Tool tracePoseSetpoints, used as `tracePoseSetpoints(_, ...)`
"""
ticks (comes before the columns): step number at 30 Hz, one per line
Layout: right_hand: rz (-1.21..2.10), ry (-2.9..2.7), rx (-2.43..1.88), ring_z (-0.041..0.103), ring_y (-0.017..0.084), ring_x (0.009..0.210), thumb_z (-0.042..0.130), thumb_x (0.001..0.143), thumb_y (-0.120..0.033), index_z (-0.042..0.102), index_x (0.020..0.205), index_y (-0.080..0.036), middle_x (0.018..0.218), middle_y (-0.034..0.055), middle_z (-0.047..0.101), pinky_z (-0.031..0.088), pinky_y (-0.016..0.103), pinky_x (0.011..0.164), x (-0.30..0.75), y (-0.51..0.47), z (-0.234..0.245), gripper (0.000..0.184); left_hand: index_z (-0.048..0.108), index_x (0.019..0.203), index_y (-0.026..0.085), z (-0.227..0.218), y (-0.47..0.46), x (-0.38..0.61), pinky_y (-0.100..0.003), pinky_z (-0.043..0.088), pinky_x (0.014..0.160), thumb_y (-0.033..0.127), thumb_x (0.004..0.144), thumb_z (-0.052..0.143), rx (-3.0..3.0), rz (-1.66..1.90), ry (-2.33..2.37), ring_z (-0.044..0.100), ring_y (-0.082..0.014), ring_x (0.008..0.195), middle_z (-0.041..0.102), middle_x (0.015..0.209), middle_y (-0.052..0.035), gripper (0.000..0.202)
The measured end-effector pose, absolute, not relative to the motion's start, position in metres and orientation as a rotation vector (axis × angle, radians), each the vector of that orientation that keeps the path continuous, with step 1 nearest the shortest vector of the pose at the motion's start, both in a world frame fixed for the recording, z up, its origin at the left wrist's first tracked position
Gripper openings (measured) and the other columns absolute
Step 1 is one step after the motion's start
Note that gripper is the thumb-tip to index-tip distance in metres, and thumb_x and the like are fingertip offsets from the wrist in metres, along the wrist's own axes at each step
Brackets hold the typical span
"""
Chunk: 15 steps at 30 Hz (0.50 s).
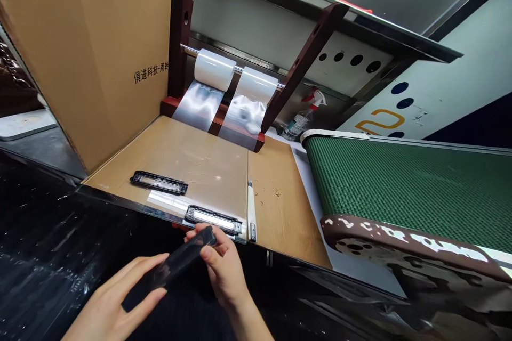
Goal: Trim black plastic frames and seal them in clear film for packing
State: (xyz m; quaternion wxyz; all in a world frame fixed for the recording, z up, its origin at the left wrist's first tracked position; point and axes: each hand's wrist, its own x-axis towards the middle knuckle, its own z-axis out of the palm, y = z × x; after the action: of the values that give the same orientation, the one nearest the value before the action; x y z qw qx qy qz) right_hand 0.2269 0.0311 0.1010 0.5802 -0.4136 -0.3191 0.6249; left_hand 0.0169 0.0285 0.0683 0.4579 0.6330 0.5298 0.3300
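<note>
Both hands hold one long black glossy plastic strip [168,269], which slants low over the dark near edge of the surface [276,208]. The left hand [116,298] has its fingers closed around the strip's lower end. The right hand [224,269] pinches the upper end between thumb and fingertips, so both sets of fingers are clamped on it. The strip looks light, thin and fairly stiff, and its shiny skin probably slips and takes prints or scratches easily. Judging by that, the ends and narrow edges are the safer places to grip, not the broad face. Just beyond the right fingers lies a black rectangular plastic frame with a pale centre [214,219]. A second black frame [159,182] lies farther off, beyond and between the two hands. A slim white pen-shaped tool [251,210] lies just right of the nearer frame. Well beyond the fingers, two rolls of clear film [236,77] hang on a rod, their sheets trailing down. Far to the left stands a big brown cardboard box [88,53], and what is in it cannot be seen from here. A clear spray bottle with a red-and-white trigger [304,117] stands far beyond and to the right; how full it is cannot be told. A green conveyor belt [400,186] runs off to the right.
</note>
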Motion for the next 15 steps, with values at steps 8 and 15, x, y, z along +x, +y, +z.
tracePoseSetpoints(8, 1.515, -0.735, -0.949, 0.068, 0.031, 0.104, 0.087, 0.057, -0.057, 0.07, 0.103, -0.022, 0.105, 0.0101, 0.074, 0.05, 0.047, 0.097, 0.214, 0.022, 0.087, 0.06, 0.077, 0.104, 0.037, 0.075, 0.023, 0.004, -0.029, 0.055, 0.088, 0.041, 0.071, 0.075, 1.592, 0.821, 1.261, 0.07, -0.0318, 0.103, 0.075, 0.111, -0.0049, 0.033)
tracePoseSetpoints(15, 1.601, -0.812, -0.991, 0.068, 0.027, 0.101, 0.085, 0.063, -0.055, 0.067, 0.103, -0.021, 0.1, 0.0095, 0.073, 0.05, 0.041, 0.094, 0.187, 0.021, 0.056, 0.056, 0.079, 0.096, 0.034, 0.046, -0.001, -0.019, -0.039, 0.056, 0.083, 0.049, 0.068, 0.079, 1.166, 0.9, 1.279, 0.07, -0.0332, 0.094, 0.078, 0.097, -0.0083, 0.032)
